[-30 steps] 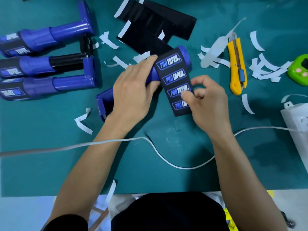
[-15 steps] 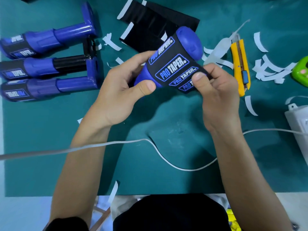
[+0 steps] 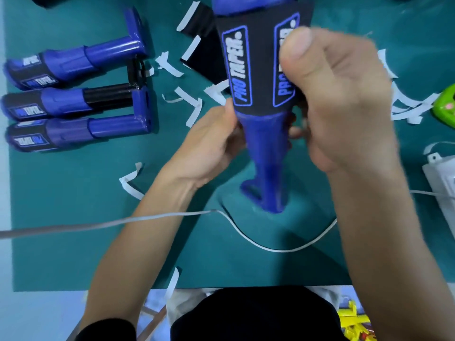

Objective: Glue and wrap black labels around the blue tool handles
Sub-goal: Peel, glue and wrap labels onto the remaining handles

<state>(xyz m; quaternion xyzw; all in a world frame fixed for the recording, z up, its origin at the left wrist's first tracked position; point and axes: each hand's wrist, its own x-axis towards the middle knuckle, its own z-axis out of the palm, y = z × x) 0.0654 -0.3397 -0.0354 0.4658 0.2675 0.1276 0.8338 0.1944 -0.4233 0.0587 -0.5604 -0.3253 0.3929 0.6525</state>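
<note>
A blue tool handle (image 3: 267, 153) stands upright close to the camera, its foot down on the green mat (image 3: 73, 205). A black label (image 3: 258, 70) printed "PRO TAPER" is wrapped round its thick upper part. My left hand (image 3: 211, 146) grips the blue shaft just below the label. My right hand (image 3: 339, 104) wraps round the label's right side, thumb pressed on the print. Three labelled blue handles (image 3: 73, 99) lie side by side at the left. Spare black labels (image 3: 202, 28) lie behind the held handle, partly hidden.
White backing strips (image 3: 189, 99) litter the mat. A white cable (image 3: 270, 247) loops across the front. A green object (image 3: 445, 107) and a white box (image 3: 443, 178) sit at the right edge. The mat's front edge is near my body.
The handle has been swung from tilted across the mat to upright with its foot down and raised toward the camera. My right hand has moved from the label's lower edge onto its side.
</note>
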